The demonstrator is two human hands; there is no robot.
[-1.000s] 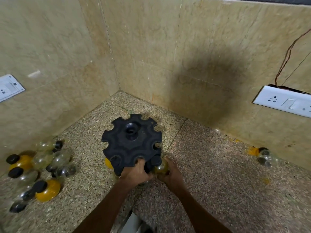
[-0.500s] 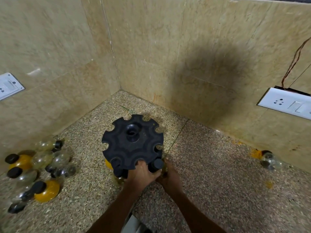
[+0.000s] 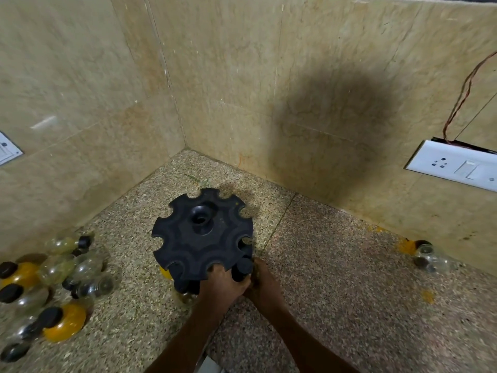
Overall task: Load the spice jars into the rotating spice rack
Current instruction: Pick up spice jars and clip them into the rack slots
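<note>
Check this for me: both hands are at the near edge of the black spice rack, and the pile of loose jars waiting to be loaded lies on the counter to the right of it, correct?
Not quite. In the head view both hands, left and right, are at the near edge of the black spice rack, but the pile of loose jars lies on the counter to its left, not its right.

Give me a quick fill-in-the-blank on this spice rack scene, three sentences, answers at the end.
1. The rack is coloured ____.
2. The pile of loose jars lies on the person's ____ side of the rack.
3. The socket plate with the red wire above it is mounted on the ____.

Missing words: black; left; wall
</note>
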